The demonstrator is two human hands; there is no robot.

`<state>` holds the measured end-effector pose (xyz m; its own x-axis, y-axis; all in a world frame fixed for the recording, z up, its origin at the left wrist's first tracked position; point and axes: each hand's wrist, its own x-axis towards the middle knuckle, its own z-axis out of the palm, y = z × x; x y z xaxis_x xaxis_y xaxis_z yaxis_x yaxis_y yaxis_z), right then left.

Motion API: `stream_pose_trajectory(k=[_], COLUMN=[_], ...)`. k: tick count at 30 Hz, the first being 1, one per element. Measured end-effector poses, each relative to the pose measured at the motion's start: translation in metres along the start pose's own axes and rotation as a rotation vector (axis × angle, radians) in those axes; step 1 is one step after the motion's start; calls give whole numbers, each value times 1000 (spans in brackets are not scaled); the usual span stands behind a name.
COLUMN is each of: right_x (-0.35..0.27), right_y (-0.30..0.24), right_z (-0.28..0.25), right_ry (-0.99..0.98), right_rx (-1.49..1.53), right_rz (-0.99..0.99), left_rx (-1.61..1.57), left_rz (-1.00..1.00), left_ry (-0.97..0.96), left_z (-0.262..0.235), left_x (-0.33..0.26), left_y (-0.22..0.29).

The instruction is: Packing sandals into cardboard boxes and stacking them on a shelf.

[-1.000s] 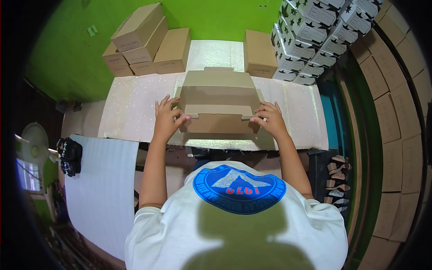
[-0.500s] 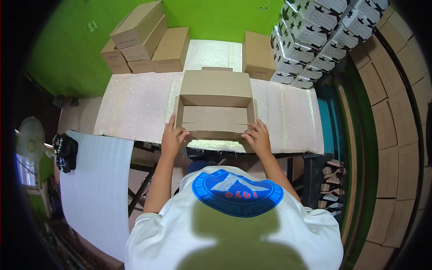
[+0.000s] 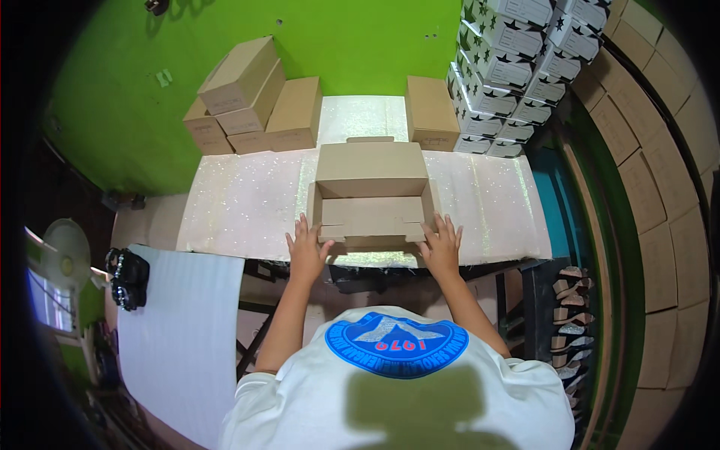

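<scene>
The open cardboard box (image 3: 371,199), light, stiff-walled yet crushable, sits at the table (image 3: 240,210) near edge, left hand (image 3: 307,251) and right hand (image 3: 441,246) resting spread-fingered against its front corners, the best hold points.

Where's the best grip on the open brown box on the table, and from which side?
Probably the two short end walls of the open cardboard box, one hand at each end, coming from the near table edge. The box is wider than deep, its lid flap stands up at the far side, and the left hand and right hand already rest at the near corners of the table.
</scene>
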<state>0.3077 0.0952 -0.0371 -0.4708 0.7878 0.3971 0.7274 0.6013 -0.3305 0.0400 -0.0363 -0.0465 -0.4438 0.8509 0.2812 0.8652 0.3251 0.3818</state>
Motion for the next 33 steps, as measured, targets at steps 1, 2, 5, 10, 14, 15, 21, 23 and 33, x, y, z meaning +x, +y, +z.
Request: stream_pose_trajectory(k=[1, 2, 5, 10, 14, 15, 21, 23, 33], right_x=[-8, -16, -41, -83, -113, -122, -177, -191, -238], right_y=[-6, -14, -43, -92, -123, -129, -153, -161, -212], right_z=[-1, -3, -3, -2, -4, -4, -10, -11, -28], right_ry=[-22, -21, -19, -95, -184, -211, -240, -247, -204], right_rx=[-37, -35, -48, 8, 25, 35, 49, 64, 96], right_rz=[-10, -8, -75, -108, -154, -135, -95, -102, -171], left_rx=[-73, -71, -57, -86, -132, -128, -99, -89, -37], left_rz=[-33, -30, -3, 6, -2, 21, 151, 144, 34], left_ry=[-71, -72, -59, -156, -194, -247, -335, -332, -323], left_z=[-3, -6, -21, -42, -40, -40, -48, -57, -100], left_x=[-5, -11, -38, -90, -134, -145, -201, -220, -304], left_y=[-2, 1, 3, -7, -24, -27, -30, -35, -49])
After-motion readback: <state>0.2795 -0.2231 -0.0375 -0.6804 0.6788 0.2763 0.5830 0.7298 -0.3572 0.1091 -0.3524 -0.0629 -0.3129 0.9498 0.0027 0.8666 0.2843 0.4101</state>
